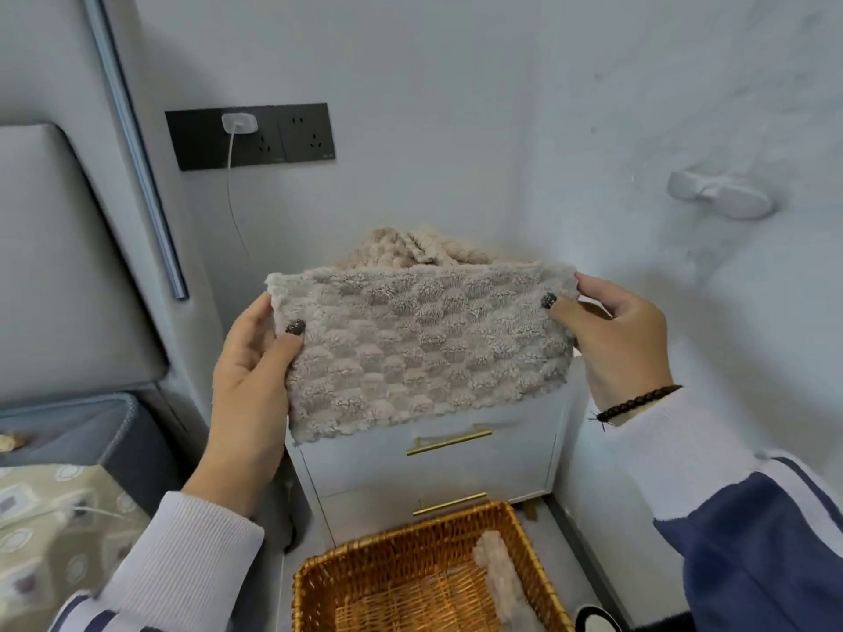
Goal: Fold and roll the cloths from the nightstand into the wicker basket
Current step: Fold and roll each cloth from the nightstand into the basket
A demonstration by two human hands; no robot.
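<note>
Right: nightstand against the wall, white, brass drawer handles, with a beige cloth pile on top. Basket sits on the floor in front of it, one rolled cloth inside by its right wall. Grey cloth is held up flat, folded, in front of the nightstand. Left hand pinches its left edge, right hand pinches its upper right corner. Black bracelet on the right wrist.

Folded grey cloth held up above wicker basket
</note>
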